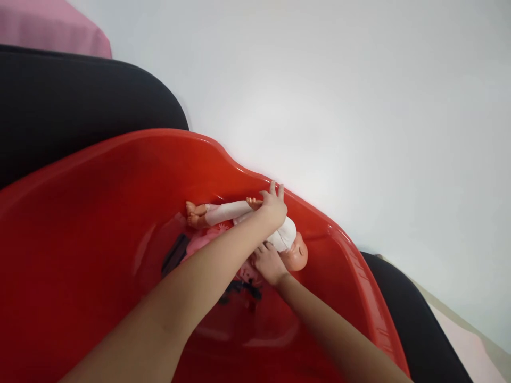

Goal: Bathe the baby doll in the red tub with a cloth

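A baby doll [284,235] in white clothes lies on its side inside a red plastic tub [99,223], its head to the right and bare feet to the left. My left hand [274,207] is over the doll's upper body, fingers stretched out and apart towards the tub's far wall; its underside is hidden. Close to the doll's shoulder, my right hand [269,261] has its fingers bent against the doll's near side. Under and beside the doll lies a pink toy figure or cloth [202,242], largely covered by my left forearm.
Dark pieces [241,287] lie on the tub floor near the pink item. A black chair back or panel [80,101] stands behind the tub at left, and another black panel [403,303] at right. Pink cloth [51,26] is at upper left, against a white wall [339,90].
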`<state>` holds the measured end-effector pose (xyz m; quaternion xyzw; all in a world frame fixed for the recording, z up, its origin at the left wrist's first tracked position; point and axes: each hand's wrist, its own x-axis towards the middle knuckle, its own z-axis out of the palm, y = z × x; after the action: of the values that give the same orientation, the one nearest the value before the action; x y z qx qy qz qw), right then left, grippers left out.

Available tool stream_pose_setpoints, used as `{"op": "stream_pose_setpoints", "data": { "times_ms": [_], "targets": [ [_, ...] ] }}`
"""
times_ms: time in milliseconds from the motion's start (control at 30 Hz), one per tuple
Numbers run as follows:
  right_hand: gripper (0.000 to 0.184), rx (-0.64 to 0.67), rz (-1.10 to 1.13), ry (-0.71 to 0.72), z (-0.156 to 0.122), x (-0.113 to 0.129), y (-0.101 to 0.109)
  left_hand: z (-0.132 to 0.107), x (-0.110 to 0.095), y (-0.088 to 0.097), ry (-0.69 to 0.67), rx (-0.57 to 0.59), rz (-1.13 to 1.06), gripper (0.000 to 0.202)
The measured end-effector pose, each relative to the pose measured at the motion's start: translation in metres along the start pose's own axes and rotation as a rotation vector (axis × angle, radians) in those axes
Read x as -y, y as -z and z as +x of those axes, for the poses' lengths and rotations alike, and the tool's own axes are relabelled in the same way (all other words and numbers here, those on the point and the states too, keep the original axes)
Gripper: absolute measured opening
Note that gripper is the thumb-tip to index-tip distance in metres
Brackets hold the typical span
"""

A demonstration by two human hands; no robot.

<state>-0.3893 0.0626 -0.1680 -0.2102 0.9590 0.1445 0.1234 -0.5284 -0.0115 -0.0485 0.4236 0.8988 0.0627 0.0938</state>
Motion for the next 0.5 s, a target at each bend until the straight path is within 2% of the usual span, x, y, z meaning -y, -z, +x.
{"op": "stream_pose_setpoints", "data": {
  "times_ms": [33,100,233,333,400,500],
  "targets": [
    [0.027,0.03,-0.097,0.003,-0.013,-0.002,-0.002,-0.001,0.0,0.001,0.0,-0.002,0.002,0.052],
    [0.022,-0.006,-0.192,-0.003,-0.039,-0.006,0.002,-0.003,0.001,0.002,-0.004,-0.012,-0.018,0.051],
    [0.025,-0.256,-0.259,-0.046,-0.08,-0.024,0.037,-0.003,0.002,0.001,-0.013,-0.028,-0.065,0.051],
    [0.031,-0.386,-0.263,-0.214,-0.093,-0.042,0.059,0.0,0.002,-0.002,0.0,-0.021,-0.056,0.051],
    [0.032,-0.373,-0.243,-0.324,-0.093,-0.049,0.061,0.003,0.002,-0.004,0.002,-0.027,-0.033,0.052],
    [0.027,-0.27,-0.169,-0.404,-0.083,-0.049,0.045,0.004,0.003,-0.006,-0.01,-0.021,0.007,0.053]
  ]
}}
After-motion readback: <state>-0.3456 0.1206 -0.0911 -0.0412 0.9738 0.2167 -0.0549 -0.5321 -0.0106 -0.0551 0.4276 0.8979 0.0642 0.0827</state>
